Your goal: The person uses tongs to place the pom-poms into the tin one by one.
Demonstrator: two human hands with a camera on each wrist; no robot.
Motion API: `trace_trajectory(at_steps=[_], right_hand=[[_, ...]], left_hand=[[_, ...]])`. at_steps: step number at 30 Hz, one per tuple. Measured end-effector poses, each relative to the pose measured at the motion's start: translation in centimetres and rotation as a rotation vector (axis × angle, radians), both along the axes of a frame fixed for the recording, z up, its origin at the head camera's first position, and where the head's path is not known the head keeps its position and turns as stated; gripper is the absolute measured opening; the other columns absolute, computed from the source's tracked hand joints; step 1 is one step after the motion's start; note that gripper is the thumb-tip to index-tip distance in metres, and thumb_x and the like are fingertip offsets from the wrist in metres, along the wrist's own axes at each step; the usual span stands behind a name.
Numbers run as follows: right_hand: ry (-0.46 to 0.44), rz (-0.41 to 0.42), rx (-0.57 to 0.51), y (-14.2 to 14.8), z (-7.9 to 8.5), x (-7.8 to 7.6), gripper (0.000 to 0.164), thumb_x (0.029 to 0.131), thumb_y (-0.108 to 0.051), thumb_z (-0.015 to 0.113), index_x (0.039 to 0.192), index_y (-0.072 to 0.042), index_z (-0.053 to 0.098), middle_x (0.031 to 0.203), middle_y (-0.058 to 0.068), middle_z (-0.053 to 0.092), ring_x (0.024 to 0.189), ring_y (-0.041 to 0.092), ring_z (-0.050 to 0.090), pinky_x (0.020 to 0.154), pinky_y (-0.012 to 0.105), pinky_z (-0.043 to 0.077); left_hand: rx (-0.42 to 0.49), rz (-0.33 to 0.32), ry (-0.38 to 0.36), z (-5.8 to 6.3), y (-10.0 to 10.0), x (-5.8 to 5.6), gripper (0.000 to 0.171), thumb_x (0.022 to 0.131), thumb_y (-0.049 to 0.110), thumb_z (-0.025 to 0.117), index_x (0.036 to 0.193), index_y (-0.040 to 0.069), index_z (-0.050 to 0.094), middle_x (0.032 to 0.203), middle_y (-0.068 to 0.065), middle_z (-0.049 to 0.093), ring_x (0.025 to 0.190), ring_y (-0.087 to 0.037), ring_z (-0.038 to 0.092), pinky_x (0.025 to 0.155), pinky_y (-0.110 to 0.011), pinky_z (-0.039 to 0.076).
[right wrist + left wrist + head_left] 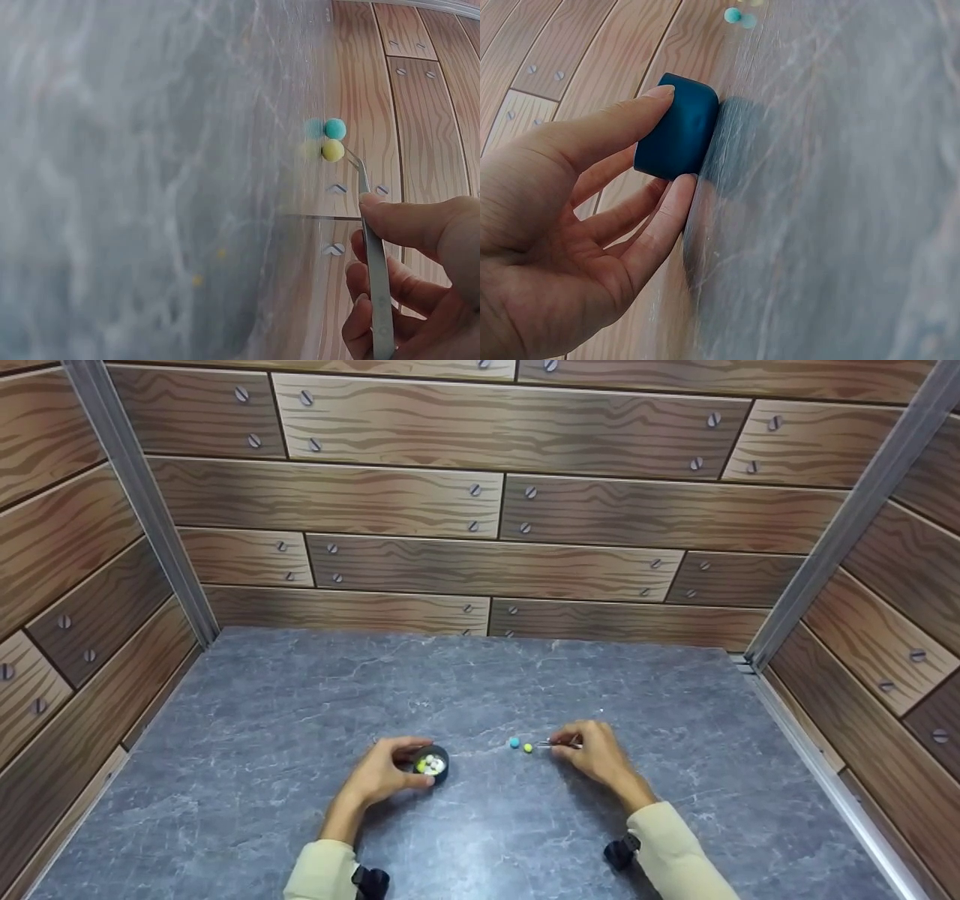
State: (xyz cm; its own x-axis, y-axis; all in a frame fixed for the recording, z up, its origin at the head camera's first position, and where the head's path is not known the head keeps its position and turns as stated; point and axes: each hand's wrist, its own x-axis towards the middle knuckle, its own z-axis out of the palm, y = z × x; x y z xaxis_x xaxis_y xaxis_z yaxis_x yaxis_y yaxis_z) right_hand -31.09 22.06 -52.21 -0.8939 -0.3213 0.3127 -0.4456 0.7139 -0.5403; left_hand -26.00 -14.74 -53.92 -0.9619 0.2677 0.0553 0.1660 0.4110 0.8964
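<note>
My left hand [380, 771] grips a small round dark container [440, 772] between thumb and fingers, and several pale and yellow balls show inside it. From the side, in the left wrist view, the container [681, 124] looks dark blue and stands on the table. My right hand [596, 754] pinches metal tweezers [377, 277] between thumb and fingers. Their bent tips point left, close to a yellow ball [333, 150] on the table. Right beside that one lies a blue ball [335, 129].
A grey marbled table surface [315, 682] spreads under both hands. Wood-patterned walls [420, 502] stand at the back and both sides, with metal posts [142, 487] in the corners. Both wrists carry a black strapped device [621, 853].
</note>
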Motion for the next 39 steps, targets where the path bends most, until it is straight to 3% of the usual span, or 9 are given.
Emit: trace_trajectory(at_steps=[18, 29, 39], right_hand=[[0.010, 0.023, -0.002, -0.1, -0.4, -0.3, 0.009, 0.081, -0.004, 0.084, 0.089, -0.007, 0.082, 0.082, 0.005, 0.079, 0.075, 0.017, 0.069, 0.069, 0.025, 0.051], [0.015, 0.015, -0.006, -0.7, 0.5, 0.0, 0.009, 0.082, -0.004, 0.083, 0.089, -0.010, 0.083, 0.083, 0.005, 0.079, 0.074, 0.015, 0.067, 0.066, 0.025, 0.052], [0.076, 0.074, -0.020, -3.0, 1.3, 0.3, 0.008, 0.080, -0.003, 0.084, 0.086, -0.008, 0.082, 0.079, 0.005, 0.076, 0.070, 0.011, 0.063, 0.065, 0.021, 0.049]], left_hand=[[-0.002, 0.009, -0.002, 0.1, 0.1, 0.1, 0.058, 0.080, 0.011, 0.089, 0.133, 0.005, 0.068, 0.131, -0.019, 0.070, 0.120, -0.037, 0.065, 0.103, -0.055, 0.051], [0.004, 0.000, -0.009, 0.1, 0.0, 0.0, 0.057, 0.081, 0.013, 0.088, 0.134, 0.007, 0.068, 0.132, -0.017, 0.070, 0.120, -0.035, 0.065, 0.103, -0.054, 0.052], [0.001, 0.006, 0.000, -0.1, 0.0, 0.0, 0.057, 0.080, 0.012, 0.089, 0.132, 0.005, 0.069, 0.130, -0.019, 0.071, 0.118, -0.035, 0.066, 0.101, -0.053, 0.053]])
